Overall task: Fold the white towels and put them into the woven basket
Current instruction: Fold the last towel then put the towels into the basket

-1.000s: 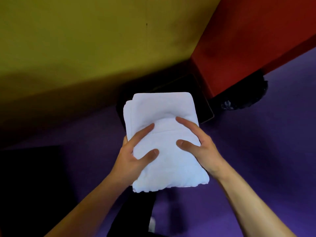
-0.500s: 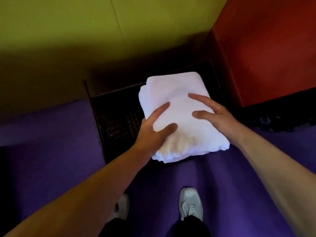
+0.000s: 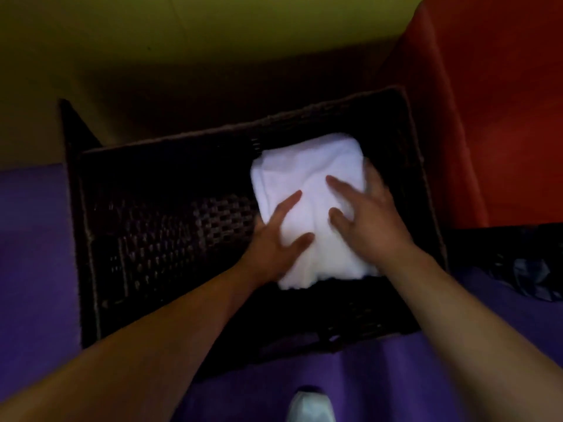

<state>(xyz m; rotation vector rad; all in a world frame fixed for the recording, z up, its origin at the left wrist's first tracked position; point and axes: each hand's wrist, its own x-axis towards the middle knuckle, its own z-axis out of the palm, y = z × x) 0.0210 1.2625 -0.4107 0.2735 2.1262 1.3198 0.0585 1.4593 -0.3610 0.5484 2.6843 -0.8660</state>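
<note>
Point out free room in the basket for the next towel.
Free: the left half of the woven basket, bare weave between its left wall and the folded white towel. Crowded: the right half, where the left hand and right hand press the towel near the right wall.

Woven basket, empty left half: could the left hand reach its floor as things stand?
Probably yes. The left hand is already inside the woven basket, gripping the folded white towel's left edge; nothing shows between it and the bare floor alongside.
</note>
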